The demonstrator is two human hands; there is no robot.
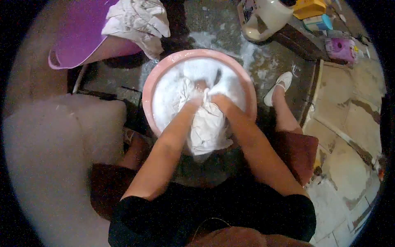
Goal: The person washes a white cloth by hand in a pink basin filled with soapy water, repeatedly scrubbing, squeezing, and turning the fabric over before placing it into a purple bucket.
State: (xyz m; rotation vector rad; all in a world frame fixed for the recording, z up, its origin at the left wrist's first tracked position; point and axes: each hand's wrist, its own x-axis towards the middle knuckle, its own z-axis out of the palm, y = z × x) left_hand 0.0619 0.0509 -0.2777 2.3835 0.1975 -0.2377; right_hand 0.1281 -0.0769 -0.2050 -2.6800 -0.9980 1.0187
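Observation:
A pink round basin [251, 88] full of white suds stands on the wet floor between my feet. A wet white cloth [207, 127] lies partly in the foam and hangs over the basin's near rim. My left hand [195, 99] is at the cloth in the middle of the basin, its fingers blurred and partly covered by foam. Close to its right, my right hand [216, 98] touches the cloth too, with its fingers largely hidden in suds.
At the upper left, a purple tub [78, 41] has a white cloth [138, 20] over its rim. A large plastic jug [265, 18] stands at the upper right, near a yellow item [309, 8] and a pink pack [340, 49]. Stone paving [337, 123] lies at the right.

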